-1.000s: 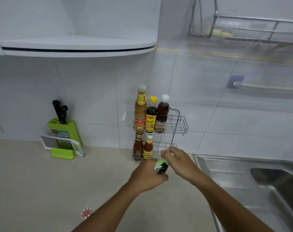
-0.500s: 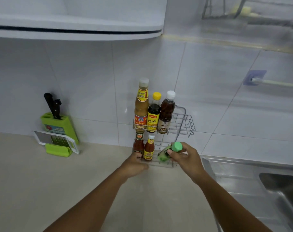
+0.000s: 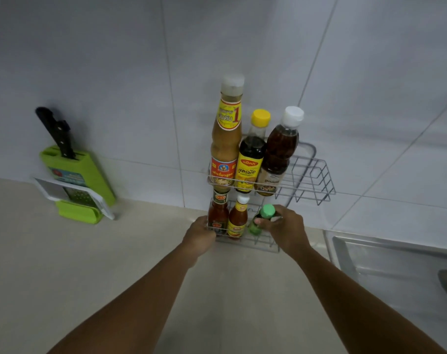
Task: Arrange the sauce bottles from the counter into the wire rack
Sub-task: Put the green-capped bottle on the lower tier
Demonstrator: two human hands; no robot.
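Observation:
A two-tier wire rack [image 3: 311,175] stands against the tiled wall. Its upper tier holds three tall bottles: a tan sauce bottle [image 3: 226,139], a dark bottle with a yellow cap [image 3: 251,154] and a brown bottle with a white cap [image 3: 278,149]. Two small red sauce bottles [image 3: 218,215] [image 3: 237,218] stand in the lower tier. My right hand [image 3: 286,231] grips a small green-capped bottle [image 3: 262,218], tilted, inside the lower tier next to them. My left hand [image 3: 199,236] is closed on the rack's lower left corner.
A green knife block [image 3: 76,175] with a black-handled knife and a grater leans on the wall at the left. A steel sink [image 3: 396,272] lies at the right. Beige counter [image 3: 89,277] spreads in front.
My right hand carried the green-capped bottle from above the counter into the lower tier. My left hand let go of it and took hold of the rack's corner. The view moved closer.

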